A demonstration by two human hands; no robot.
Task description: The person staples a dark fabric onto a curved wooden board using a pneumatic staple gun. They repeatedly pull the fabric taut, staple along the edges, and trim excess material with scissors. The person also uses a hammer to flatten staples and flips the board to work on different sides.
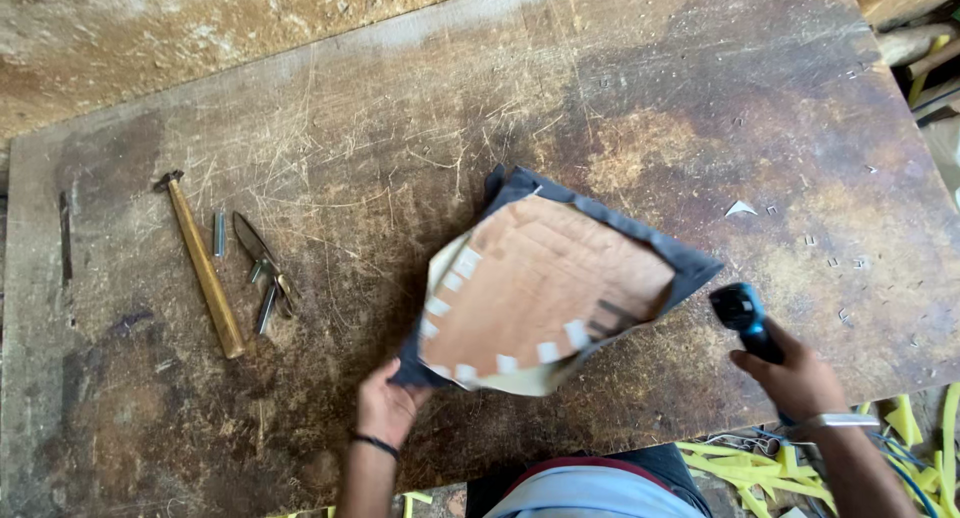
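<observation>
Head view looks straight down on a scarred, stained wooden counter (560, 98); on it I count one seat panel (545, 293), one hammer (203, 264) with a pale wooden handle, one pair of scissors or snips (264, 270), and one small metal pin-like piece (219, 233) lying between hammer and scissors; small staples are scattered over the counter's right side. The seat panel is a brownish board wrapped in dark blue fabric, with pale tabs along its lower-left edge; it sits near the counter's middle, tilted up off the surface, between the two hands. The left hand (388, 406) grips the panel's lower-left corner, fingers curled under the fabric edge; the right hand (797, 376) is closed around the handle of one blue-and-black power tool (745, 318), probably a staple gun, held just beside the panel's right corner but not touching it; hammer and scissors lie well apart to the left; yellow strips (790, 468) are heaped below the counter's edge at the lower right.
</observation>
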